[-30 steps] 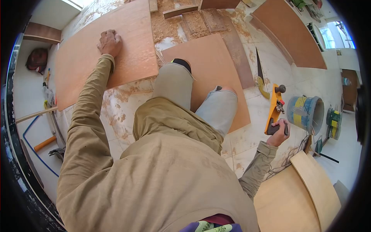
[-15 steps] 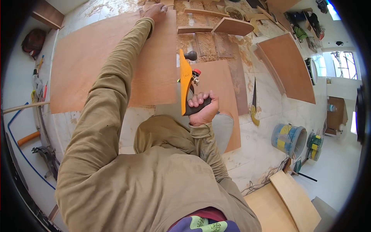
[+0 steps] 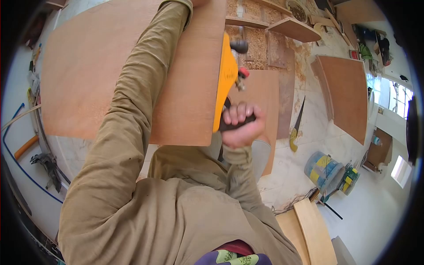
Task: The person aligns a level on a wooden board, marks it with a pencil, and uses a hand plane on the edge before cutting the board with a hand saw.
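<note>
A yellow hand plane [image 3: 226, 73] with a black front knob and a red adjuster stands on its side, its sole against the right edge of a large reddish-brown plywood panel [image 3: 88, 75]. My right hand [image 3: 242, 126] is wrapped round the plane's dark rear handle. My left arm stretches across the panel to its far end. Only a sliver of my left hand [image 3: 201, 2] shows at the top of the view, beyond the cuff; its fingers are out of sight.
Right of the panel lies a handsaw [image 3: 295, 130] on the pale tiles, near a curved-edge board [image 3: 344, 92]. Blue buckets [image 3: 324, 172] stand at the lower right. Wood shavings [image 3: 256, 46] and offcuts cover the floor ahead. A blue-framed saw [image 3: 11, 152] is at the left.
The plane, gripped in my right hand, has come up against the panel's edge from a small gap. My view has shifted, and my left hand has mostly slipped past the top border.
</note>
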Action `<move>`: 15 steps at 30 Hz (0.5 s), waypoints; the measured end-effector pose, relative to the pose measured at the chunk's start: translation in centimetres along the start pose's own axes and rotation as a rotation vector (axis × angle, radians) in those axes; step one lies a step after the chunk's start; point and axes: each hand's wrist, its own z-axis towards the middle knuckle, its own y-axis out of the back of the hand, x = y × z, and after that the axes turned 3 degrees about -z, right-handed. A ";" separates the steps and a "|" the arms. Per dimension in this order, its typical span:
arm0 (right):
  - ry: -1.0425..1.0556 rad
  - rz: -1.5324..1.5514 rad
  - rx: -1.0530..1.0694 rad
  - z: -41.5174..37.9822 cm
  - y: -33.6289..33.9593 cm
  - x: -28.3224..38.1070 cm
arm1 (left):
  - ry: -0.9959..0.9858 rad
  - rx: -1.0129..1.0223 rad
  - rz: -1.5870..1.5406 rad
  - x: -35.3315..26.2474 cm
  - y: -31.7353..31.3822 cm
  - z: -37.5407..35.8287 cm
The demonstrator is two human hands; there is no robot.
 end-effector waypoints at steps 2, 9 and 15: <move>-0.006 -0.062 -0.053 -7.0 2.5 0.0 | -0.066 -0.097 0.067 0.0 -0.1 -0.2; 0.054 -0.007 0.110 10.0 -5.9 0.3 | 0.059 0.131 0.012 -0.8 0.4 0.2; -0.011 -0.029 0.031 0.0 0.0 0.0 | 0.044 0.044 -0.019 0.1 -0.4 0.4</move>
